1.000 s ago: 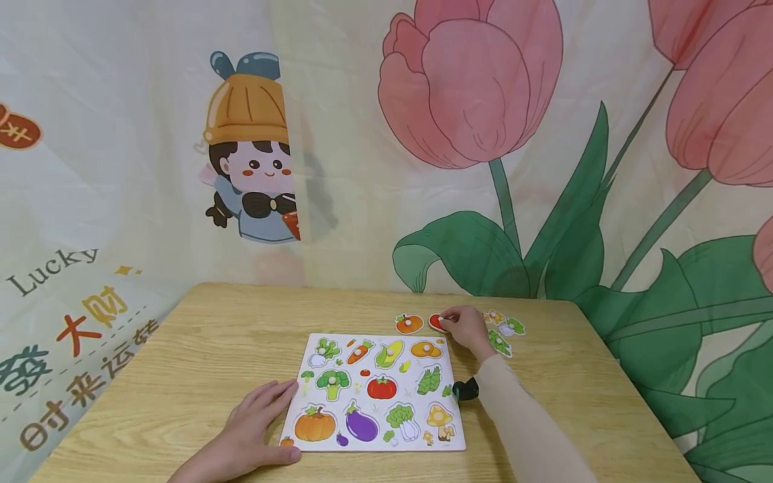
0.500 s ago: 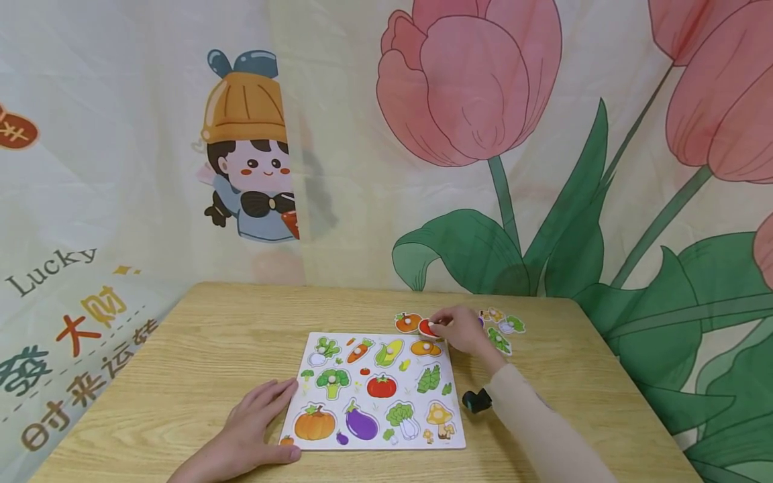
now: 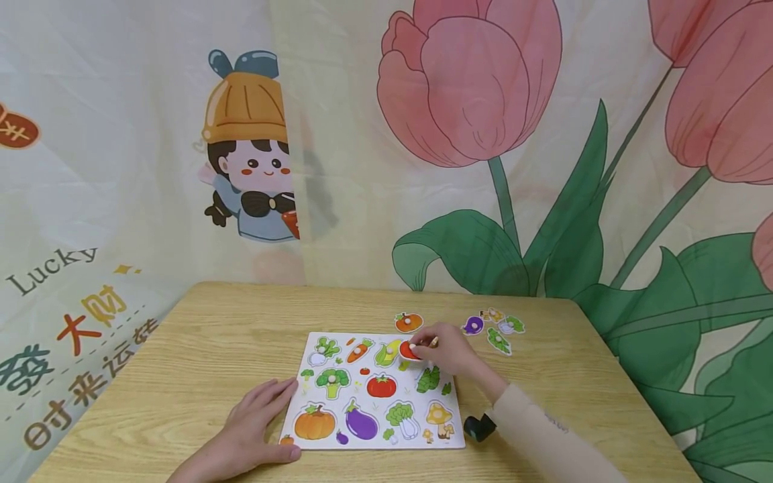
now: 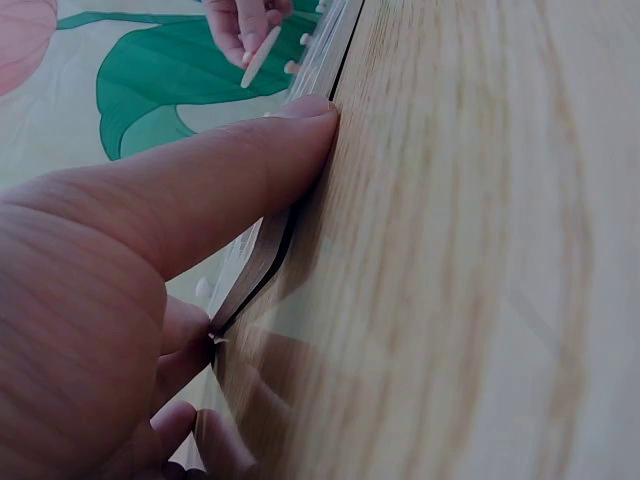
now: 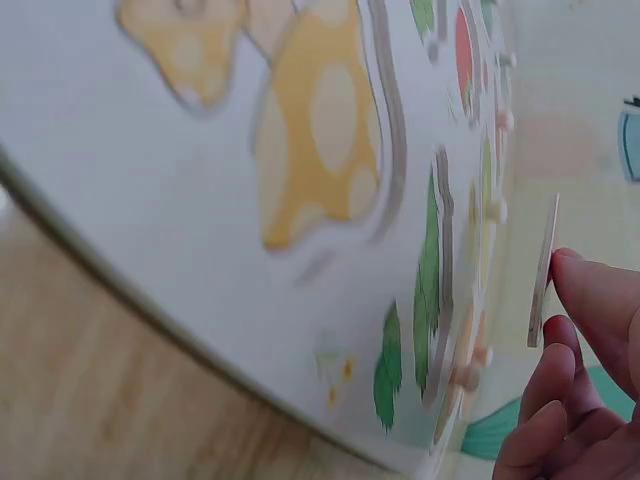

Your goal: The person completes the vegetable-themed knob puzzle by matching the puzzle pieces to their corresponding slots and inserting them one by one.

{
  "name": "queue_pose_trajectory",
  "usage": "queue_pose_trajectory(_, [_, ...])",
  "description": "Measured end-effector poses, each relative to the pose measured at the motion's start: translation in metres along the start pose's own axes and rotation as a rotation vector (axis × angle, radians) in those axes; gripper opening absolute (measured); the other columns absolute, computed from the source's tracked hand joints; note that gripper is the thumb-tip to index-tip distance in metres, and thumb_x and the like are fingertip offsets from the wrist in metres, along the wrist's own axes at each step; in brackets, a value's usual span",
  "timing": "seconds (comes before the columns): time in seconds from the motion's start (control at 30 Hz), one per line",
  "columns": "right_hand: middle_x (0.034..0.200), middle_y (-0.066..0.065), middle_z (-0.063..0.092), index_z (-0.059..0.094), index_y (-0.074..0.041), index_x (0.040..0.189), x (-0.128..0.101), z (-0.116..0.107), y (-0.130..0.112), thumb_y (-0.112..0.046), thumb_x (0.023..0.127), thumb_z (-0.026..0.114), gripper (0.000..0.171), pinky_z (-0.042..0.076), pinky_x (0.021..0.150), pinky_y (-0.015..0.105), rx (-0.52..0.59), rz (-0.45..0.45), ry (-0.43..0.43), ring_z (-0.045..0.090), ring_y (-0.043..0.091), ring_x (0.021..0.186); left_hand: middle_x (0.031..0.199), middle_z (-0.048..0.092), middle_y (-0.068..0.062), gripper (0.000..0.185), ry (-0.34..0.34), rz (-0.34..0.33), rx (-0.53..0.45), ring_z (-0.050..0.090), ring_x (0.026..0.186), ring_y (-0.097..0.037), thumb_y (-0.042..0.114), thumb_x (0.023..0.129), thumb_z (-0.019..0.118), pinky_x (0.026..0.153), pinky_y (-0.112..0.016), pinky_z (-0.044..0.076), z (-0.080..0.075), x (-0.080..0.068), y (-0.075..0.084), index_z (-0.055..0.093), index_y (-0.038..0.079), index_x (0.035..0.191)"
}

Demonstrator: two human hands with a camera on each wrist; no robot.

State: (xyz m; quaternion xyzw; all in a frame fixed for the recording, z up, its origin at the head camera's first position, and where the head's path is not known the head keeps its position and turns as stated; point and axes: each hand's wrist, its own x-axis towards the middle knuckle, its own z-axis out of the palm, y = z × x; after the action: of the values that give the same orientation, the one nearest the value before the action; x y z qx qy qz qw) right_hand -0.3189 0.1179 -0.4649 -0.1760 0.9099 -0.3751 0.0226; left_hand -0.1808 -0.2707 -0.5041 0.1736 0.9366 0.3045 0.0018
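— What's on the desk (image 3: 199, 349) from where you stand?

— A wooden desk against a printed backdrop of big pink tulips (image 3: 471, 80), with a cartoon child in an orange hat. On the desk lies a white vegetable puzzle board (image 3: 368, 429), with pumpkin, eggplant, tomato, broccoli and mushroom pictures on it.

— And the arms?

— The right arm, in a beige sleeve (image 3: 543, 429), reaches in from the lower right, slanting across the board's right edge. The left forearm comes in from the bottom and lies low on the desk.

— The left hand (image 3: 247, 429)?

— Flat, palm down, fingers straight and slightly spread, at the board's lower left corner. The wrist view shows a fingertip (image 4: 300, 130) pressed along the board's edge (image 4: 260, 265). It holds nothing.

— The right hand (image 3: 449, 352)?

— Over the board's upper right part. Its fingers (image 5: 590, 290) are curled together, pinching a small red puzzle piece (image 3: 409, 350). The piece is lifted off the board and held edge-on in the wrist view, near the corn picture and above the tomato.

— Anything loose?

— Beyond the board's top edge, an orange pumpkin piece (image 3: 408, 323). To its right, well apart from the hand, a purple eggplant piece (image 3: 473, 326) and a small cluster of green and white pieces (image 3: 506, 332). A small black object (image 3: 480, 426) sits at the wrist, just beside the board's lower right corner.
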Motion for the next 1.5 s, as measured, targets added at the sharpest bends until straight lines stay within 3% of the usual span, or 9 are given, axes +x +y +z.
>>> queue_pose_trajectory(0.2, [0.093, -0.005, 0.065, 0.083, -0.018, 0.105, -0.01, 0.014, -0.01, -0.018, 0.098, 0.079, 0.008, 0.049, 0.069, 0.024, 0.008, -0.059, -0.048, 0.057, 0.016, 0.09, 0.166, 0.04, -0.018, 0.11, 0.0, -0.001, 0.001, 0.022, 0.152, -0.05, 0.058, 0.077, 0.089, 0.11, -0.082, 0.02, 0.001, 0.0, -0.001, 0.043, 0.005, 0.162])
queue_pose_trajectory(0.47, [0.087, -0.006, 0.064, 0.083, -0.018, 0.1, -0.023, 0.031, -0.011, -0.019, 0.096, 0.081, 0.004, 0.047, 0.067, 0.023, 0.069, -0.054, -0.093, 0.056, 0.014, 0.083, 0.166, 0.04, -0.017, 0.111, 0.001, -0.001, -0.004, 0.021, 0.153, -0.05, 0.059, 0.077, 0.089, 0.11, -0.083, 0.019, 0.003, 0.001, -0.003, 0.043, 0.006, 0.162])
queue_pose_trajectory(1.27, [0.084, -0.008, 0.063, 0.082, -0.018, 0.097, -0.027, 0.053, -0.027, -0.017, 0.094, 0.084, 0.004, 0.045, 0.068, 0.022, 0.083, -0.054, -0.1, 0.055, 0.01, 0.078, 0.164, 0.044, -0.016, 0.111, 0.037, 0.006, 0.035, 0.025, 0.151, -0.048, 0.059, 0.074, 0.09, 0.111, -0.08, 0.023, 0.004, 0.001, -0.003, 0.046, 0.006, 0.161])
queue_pose_trajectory(1.5, [0.083, -0.007, 0.063, 0.081, -0.019, 0.098, -0.026, 0.055, -0.03, -0.019, 0.094, 0.084, 0.005, 0.044, 0.068, 0.022, 0.078, -0.035, -0.106, 0.055, 0.011, 0.078, 0.165, 0.042, -0.016, 0.112, 0.019, 0.002, 0.029, 0.024, 0.152, -0.049, 0.06, 0.075, 0.09, 0.111, -0.081, 0.022, 0.003, 0.001, -0.003, 0.044, 0.006, 0.162])
